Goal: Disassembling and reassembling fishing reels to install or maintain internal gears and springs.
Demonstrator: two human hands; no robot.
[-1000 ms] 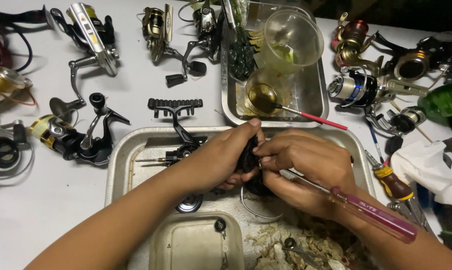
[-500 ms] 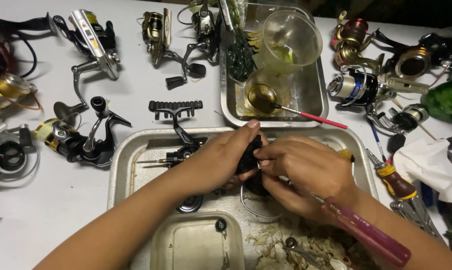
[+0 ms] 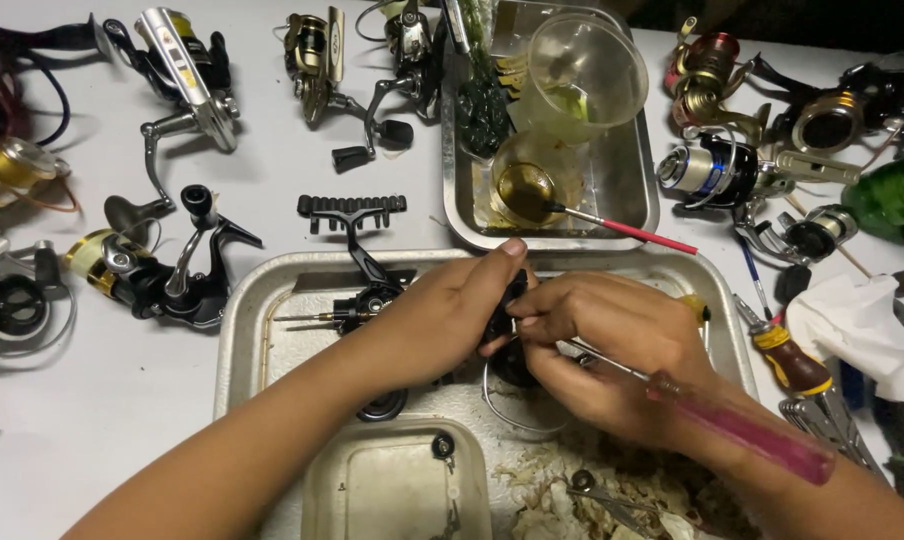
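Both hands, left hand (image 3: 452, 315) and right hand (image 3: 602, 335), close their fingers on a black reel part (image 3: 500, 320) above the metal tray (image 3: 262, 300), pink-handled screwdriver (image 3: 737, 425) in the right, disassembly seemingly midway.

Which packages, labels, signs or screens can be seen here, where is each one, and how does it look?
No signs or screens.
Label: a long strip with a yellow patch on the silver fishing reel, far left of the table.
Package-like items: a crumpled white plastic bag at the right edge; a green bottle beyond it, partly out of view.
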